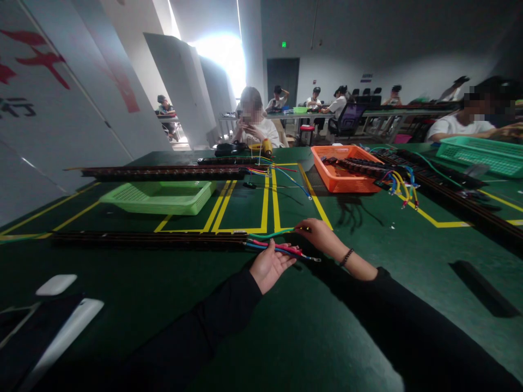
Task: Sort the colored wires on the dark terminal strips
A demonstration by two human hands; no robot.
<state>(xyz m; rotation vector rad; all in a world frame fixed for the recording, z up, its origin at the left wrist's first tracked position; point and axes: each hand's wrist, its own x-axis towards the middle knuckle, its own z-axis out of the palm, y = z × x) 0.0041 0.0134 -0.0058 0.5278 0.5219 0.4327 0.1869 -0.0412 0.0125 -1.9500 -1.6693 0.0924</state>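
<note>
One orange basket (352, 187) holds dark strips (347, 165); the left hand (272, 265), grip loosely open, supports red and blue wires (290, 249); the right hand (321, 234) pinches a green wire (270, 236).

Left hand (271, 268) palm-up at red wires (297, 251), right hand (321, 235) pinching green wire (272, 236), orange basket (354, 185) beyond

Two hands (272, 265) (318, 234), three baskets (163, 206) (355, 187) (474, 155), wires (270, 236) unclear

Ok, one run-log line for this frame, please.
left hand: palm up at red and blue wires | right hand: holding green wire | dark strip: on table, left of hands
</note>
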